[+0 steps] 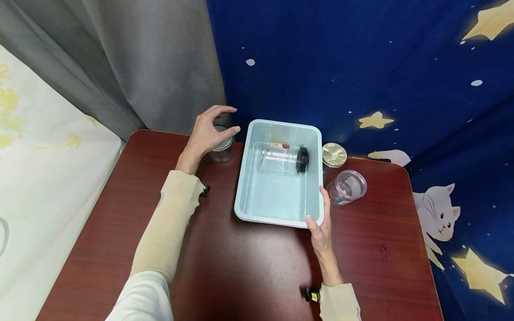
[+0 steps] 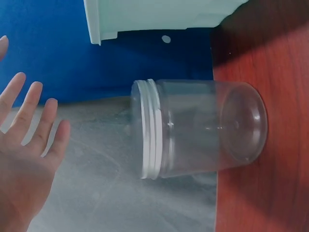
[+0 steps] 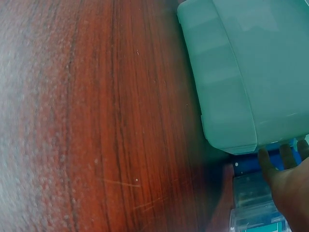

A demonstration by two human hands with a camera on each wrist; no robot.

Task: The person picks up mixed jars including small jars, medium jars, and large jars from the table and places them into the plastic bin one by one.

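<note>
My left hand (image 1: pixel 206 136) is over a clear jar (image 1: pixel 222 154) left of the bin, thumb and fingers spread apart. In the left wrist view that jar (image 2: pixel 193 128) stands on the table with a pale ribbed lid, a gap between it and the fingers. My right hand (image 1: pixel 321 232) grips the near right corner of a pale blue plastic bin (image 1: pixel 277 220), thumb over the rim and fingers along the outside wall. Inside the bin, a clear jar with a black lid (image 1: pixel 281 159) lies on its side. The right wrist view shows the bin's outer side (image 3: pixel 241 87) and the fingers against it.
Right of the bin stand a jar with a gold-coloured lid (image 1: pixel 334 154) and a clear plastic jar (image 1: pixel 348 187) with a label. All rest on a dark red wooden table (image 1: pixel 241 276). A blue star-patterned curtain (image 1: pixel 305 67) and a grey curtain (image 1: pixel 160 67) hang behind its far edge.
</note>
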